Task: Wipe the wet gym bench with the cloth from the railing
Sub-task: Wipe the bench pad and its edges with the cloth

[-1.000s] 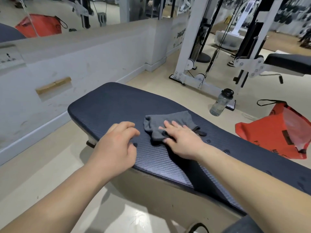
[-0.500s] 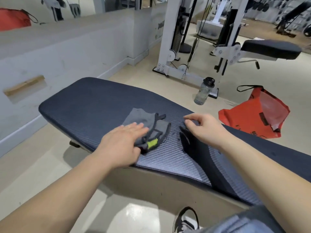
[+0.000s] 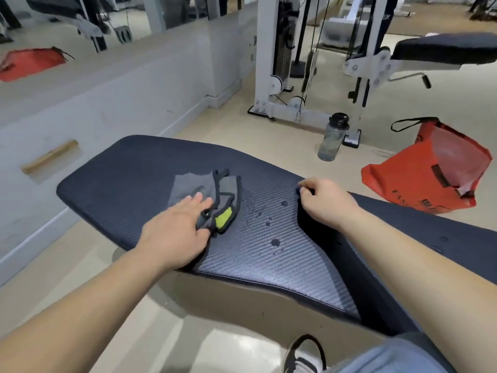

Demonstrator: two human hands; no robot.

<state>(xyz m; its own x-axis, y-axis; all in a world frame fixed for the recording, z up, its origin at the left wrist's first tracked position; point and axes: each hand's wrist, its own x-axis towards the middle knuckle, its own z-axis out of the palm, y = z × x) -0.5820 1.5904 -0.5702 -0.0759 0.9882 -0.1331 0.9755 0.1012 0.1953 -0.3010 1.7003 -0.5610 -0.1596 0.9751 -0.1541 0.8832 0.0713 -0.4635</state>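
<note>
Left hand (image 3: 176, 232) flat, fingers spread, pressing grey cloth (image 3: 207, 195) onto dark gym bench (image 3: 113, 184). Right hand (image 3: 326, 201) curled, fingertips on bench's far edge. Water droplets (image 3: 275, 242) btwn hands.

Floor (image 3: 242, 135): a smooth tan floor is shining a little under the room light.
Wall (image 3: 107, 109): a low pale grey wall is running along the left, with a white strip at the bottom.
Mirror (image 3: 80, 28): a big mirror is sitting above the wall and showing gym gear.
Cable machine (image 3: 265, 63): a white frame is standing at the back with black cables hanging down.
Padded seat (image 3: 446, 51): a black pad is sticking out at the right on white brackets.
Water bottle (image 3: 333, 137): a clear bottle is standing on the floor.
Red bag (image 3: 419, 179): a red bag is lying near the bottle.
</note>
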